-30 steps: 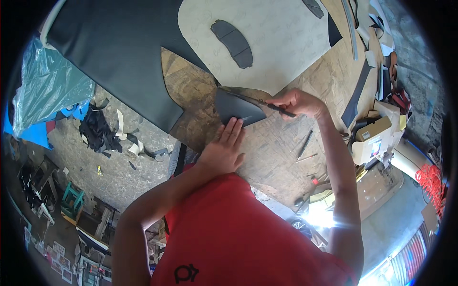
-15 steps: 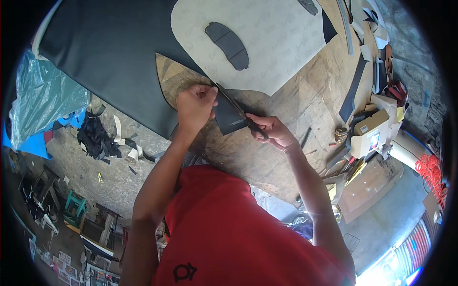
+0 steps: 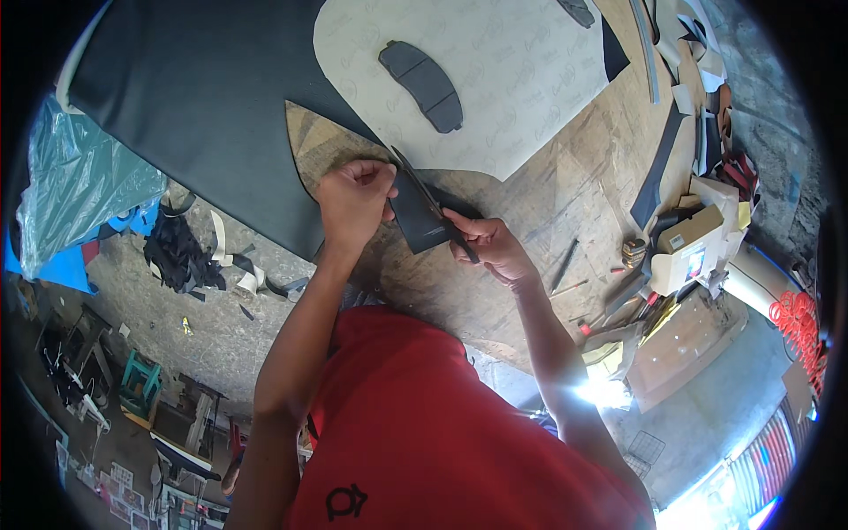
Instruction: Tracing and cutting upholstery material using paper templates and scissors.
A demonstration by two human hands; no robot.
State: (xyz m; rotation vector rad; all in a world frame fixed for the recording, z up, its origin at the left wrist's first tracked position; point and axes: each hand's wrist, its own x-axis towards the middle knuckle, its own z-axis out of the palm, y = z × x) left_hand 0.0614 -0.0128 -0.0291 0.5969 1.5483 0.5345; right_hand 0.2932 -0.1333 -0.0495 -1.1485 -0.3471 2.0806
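Note:
My left hand (image 3: 355, 200) pinches the upper edge of a small dark piece of sheet material (image 3: 415, 219) lifted just above the wooden workbench (image 3: 548, 203). My right hand (image 3: 491, 247) grips the handles of a pair of scissors (image 3: 431, 201), whose blades run up and left across the dark piece. A large dark sheet (image 3: 203, 97) lies on the bench to the left. A pale cardboard-like sheet (image 3: 495, 79) lies above, with a dark cut shape (image 3: 422, 84) on it.
Dark strips, cardboard boxes (image 3: 685, 243) and small tools crowd the bench's right side. Dark and pale scraps (image 3: 190, 256) litter the concrete floor at the left, beside a blue-green plastic sheet (image 3: 75, 194). A red coil (image 3: 795, 322) lies far right.
My left hand went from flat on the bench to pinching the dark piece. My right hand with the scissors moved down and left, and the blades now cross the piece.

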